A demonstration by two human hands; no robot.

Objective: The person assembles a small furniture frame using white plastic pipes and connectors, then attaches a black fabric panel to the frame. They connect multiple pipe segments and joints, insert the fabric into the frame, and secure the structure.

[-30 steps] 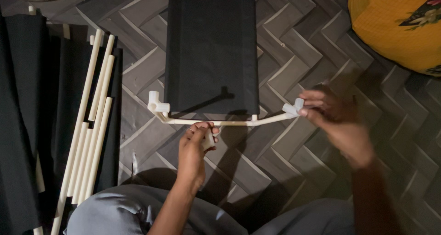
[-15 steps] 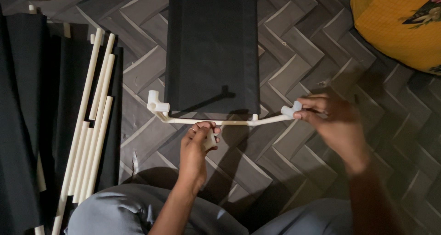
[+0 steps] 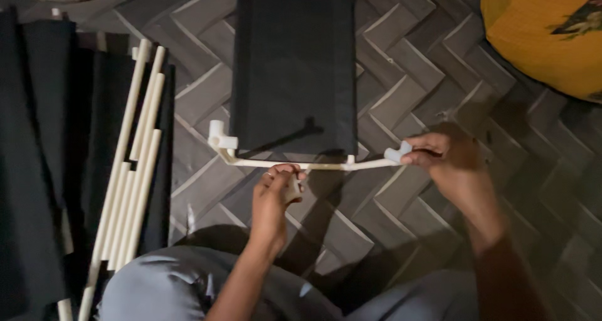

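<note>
You are fitting a white plastic rod (image 3: 301, 165) along the near edge of the black fabric panel (image 3: 293, 64), which lies flat on the herringbone tile floor (image 3: 414, 95). The step in hand appears to be seating a connector on the rod's right end.

**State of the assembly**
- The rod runs left to right, just in front of the panel's near hem, and bows slightly upward at the right.
- A white corner connector (image 3: 219, 140) sits on the rod's left end, at the panel's left corner.
- A second white connector (image 3: 397, 153) sits at the rod's right end, beyond the panel's right corner. Whether it is fully seated cannot be told.

**Hands**
- Your left hand (image 3: 276, 192) is closed around the rod near its middle, fingers curled over it, steadying it against the floor.
- Your right hand (image 3: 454, 167) pinches the second white connector between thumb and fingertips; the remaining fingers are loosely curled.

**Next move, as judged**
- Keep the left hand clamped so the rod cannot slide or rotate.
- Align the right-end connector's socket with the rod's axis before pressing, since the bowed end could enter skewed.

**Nearby parts**
- A bundle of spare white rods (image 3: 128, 170) lies well apart to the left, on further black fabric (image 3: 37, 145).
- An orange cushion (image 3: 545, 32) occupies the upper right corner.
</note>
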